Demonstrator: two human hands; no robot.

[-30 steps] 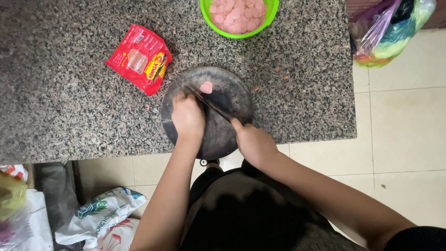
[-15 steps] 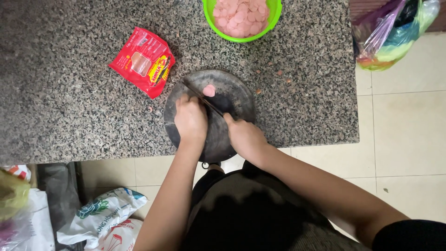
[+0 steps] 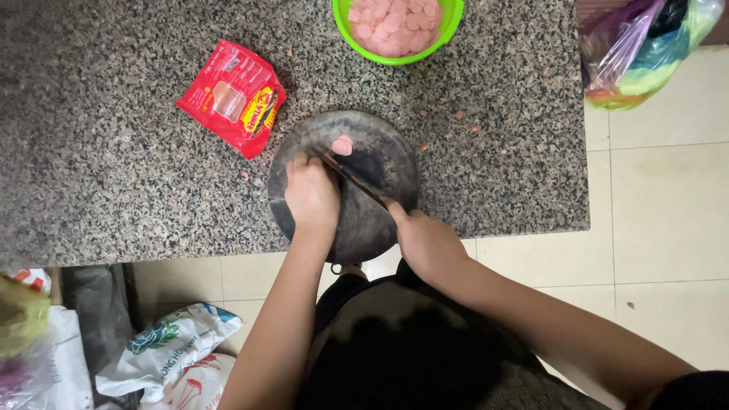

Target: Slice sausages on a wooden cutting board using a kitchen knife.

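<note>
A round dark cutting board sits at the near edge of a speckled granite counter, its near rim hanging just over the edge. The left hand lies curled on the left part of the board, fingers bent down and pressing on something beneath them — what it pins is hidden under the knuckles. The right hand is closed around the handle of a knife, at the near right rim of the board. The dark blade runs slantwise from that hand toward the far left, its tip meeting the fingertips of the left hand. Just beyond the tip, on the far side of the board, lies one pink sausage slice, touching the board and apart from both hands.

At the far edge of the counter, beyond the board, stands a green bowl filled with pink slices of the same kind. To the left of the board, just beside it, lies a red sausage packet, flat and opened. A few small pink crumbs dot the counter to the right of the board.

On the tiled floor at the far right sits a coloured plastic bag; at the near left, below the counter, lie white printed bags.
</note>
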